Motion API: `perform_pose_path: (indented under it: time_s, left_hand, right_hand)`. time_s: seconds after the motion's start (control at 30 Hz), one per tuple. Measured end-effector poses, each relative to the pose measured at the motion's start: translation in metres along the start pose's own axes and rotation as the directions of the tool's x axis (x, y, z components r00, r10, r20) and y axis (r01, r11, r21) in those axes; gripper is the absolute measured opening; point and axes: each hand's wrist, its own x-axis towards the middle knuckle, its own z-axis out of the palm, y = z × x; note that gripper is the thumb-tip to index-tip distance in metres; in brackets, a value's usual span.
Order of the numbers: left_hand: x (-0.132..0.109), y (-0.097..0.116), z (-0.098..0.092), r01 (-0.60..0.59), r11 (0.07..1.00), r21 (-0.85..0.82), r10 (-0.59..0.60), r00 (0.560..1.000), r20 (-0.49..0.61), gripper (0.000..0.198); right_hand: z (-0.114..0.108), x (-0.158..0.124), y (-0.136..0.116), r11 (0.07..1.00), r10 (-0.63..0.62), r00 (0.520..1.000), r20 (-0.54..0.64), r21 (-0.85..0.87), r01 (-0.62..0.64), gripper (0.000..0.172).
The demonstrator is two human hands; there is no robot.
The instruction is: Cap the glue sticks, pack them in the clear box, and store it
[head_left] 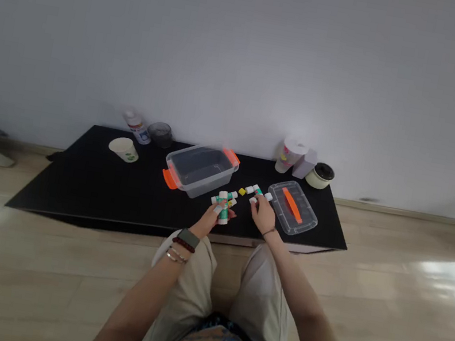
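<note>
My left hand point(214, 218) is closed around a bunch of small glue sticks point(224, 205) with white caps and green labels, held just above the front of the low black table point(93, 189). My right hand point(263, 211) rests on the table to the right, fingers curled over more glue sticks point(255, 190); a small yellow piece point(242, 191) lies beside them. A clear plastic bin point(199, 169) with orange latches stands open just behind my left hand. Its clear lid point(292, 206) with an orange handle lies flat right of my right hand.
A paper cup point(124, 149), a small bottle point(136, 126) and a dark jar point(161, 134) stand at the back left. A white cup point(290, 154), a pale box point(306, 164) and a round black-topped container point(320, 175) stand at the back right. Wooden floor surrounds the table.
</note>
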Motion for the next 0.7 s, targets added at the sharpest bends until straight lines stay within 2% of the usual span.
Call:
perform_pose_path:
  time_s: [0.07,0.17,0.27,0.33,0.4,0.47,0.57,0.7]
  left_hand:
    - [-0.001,0.001,0.0,0.01,1.0,-0.007,-0.01,1.0,-0.001,0.039]
    - [0.0,0.0,0.0,0.019,0.999,0.031,-0.018,1.0,-0.017,0.037]
    - [0.002,-0.002,-0.001,-0.028,0.993,0.113,0.034,0.998,-0.048,0.04]
    - [0.003,-0.003,-0.001,-0.066,0.984,0.167,0.076,0.996,-0.055,0.042]
    - [0.003,-0.005,0.0,-0.093,0.975,0.203,0.104,0.994,-0.042,0.045]
    - [0.002,-0.006,0.001,-0.109,0.964,0.241,0.119,0.993,-0.027,0.048]
    - [0.0,-0.008,0.004,-0.116,0.946,0.303,0.12,0.993,0.005,0.054]
    - [-0.001,-0.009,0.008,-0.103,0.95,0.294,0.07,0.991,0.118,0.059]
  right_hand:
    - [0.002,0.016,0.005,0.988,0.048,0.998,0.033,-0.147,-0.043,0.035]
    - [0.012,0.028,0.004,0.956,0.081,0.985,0.15,-0.29,-0.035,0.033]
    - [0.023,0.028,-0.001,0.938,0.137,0.97,0.201,-0.34,-0.062,0.032]
    - [0.027,0.025,-0.001,0.948,0.16,0.964,0.21,-0.304,-0.092,0.031]
    - [0.028,0.023,0.001,0.98,0.158,0.972,0.172,-0.148,-0.133,0.028]
    - [0.027,0.023,0.003,0.961,0.184,0.976,0.117,0.187,-0.203,0.025]
    - [0.023,0.027,0.001,0.741,0.256,0.957,0.133,0.609,-0.283,0.03]
    - [0.022,0.031,-0.012,0.357,0.282,0.941,0.187,0.89,-0.283,0.038]
